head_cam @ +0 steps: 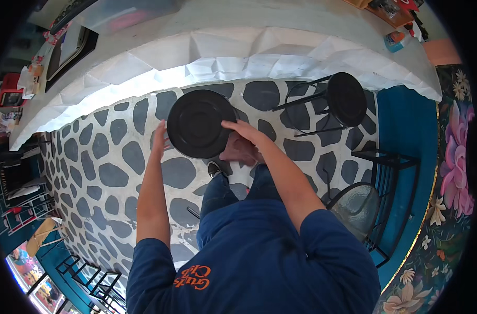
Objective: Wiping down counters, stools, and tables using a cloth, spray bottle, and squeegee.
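Note:
Before me stands a round black stool, its seat (201, 123) seen from above with concentric rings. My left hand (160, 137) is beside the seat's left edge, fingers spread and no object in it; whether it touches the rim I cannot tell. The thumb of my right hand (246, 131) lies over the right edge of the seat. A dull pink cloth (240, 150) hangs below that hand, gripped in its fingers, which are mostly hidden. The stool's legs are hidden under the seat.
A second black stool (346, 100) stands to the right by the white faceted counter (230, 43). Lower right are a glass-topped table (356, 208) and a black metal rack (395, 161). A spray bottle (396, 40) sits on the counter. Stone-patterned floor (113, 174) spreads left.

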The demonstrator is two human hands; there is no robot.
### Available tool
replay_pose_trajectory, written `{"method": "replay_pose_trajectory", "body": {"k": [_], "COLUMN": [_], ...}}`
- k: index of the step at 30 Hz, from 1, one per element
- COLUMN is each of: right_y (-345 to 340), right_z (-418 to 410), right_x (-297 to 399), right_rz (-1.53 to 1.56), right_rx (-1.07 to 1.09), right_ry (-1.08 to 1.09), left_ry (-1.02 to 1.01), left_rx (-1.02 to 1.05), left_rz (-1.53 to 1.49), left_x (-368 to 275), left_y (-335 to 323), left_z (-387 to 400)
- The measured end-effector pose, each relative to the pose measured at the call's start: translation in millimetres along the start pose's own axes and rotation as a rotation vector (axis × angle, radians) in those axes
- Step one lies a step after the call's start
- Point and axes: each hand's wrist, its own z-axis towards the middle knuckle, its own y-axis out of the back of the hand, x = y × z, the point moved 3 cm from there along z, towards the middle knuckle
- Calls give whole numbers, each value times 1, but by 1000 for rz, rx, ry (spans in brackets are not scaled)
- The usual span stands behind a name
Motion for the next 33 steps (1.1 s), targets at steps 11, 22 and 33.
{"method": "replay_pose_trajectory", "body": {"k": [11, 22, 33], "right_y": [41, 170, 264], "right_z": [35, 28, -8], "right_x": [-47, -39, -105], "right_rz": [97, 55, -150], "right_rx": [-216, -370, -222], "right_ry": [-83, 142, 161], "left_ry": [-280, -215, -202], "left_rx": [-6, -29, -181], "left_rz": [-4, -81, 193], "left_x": [-13, -27, -27], "left_y": [-86, -209, -277], "left_z": [0, -5, 10]}}
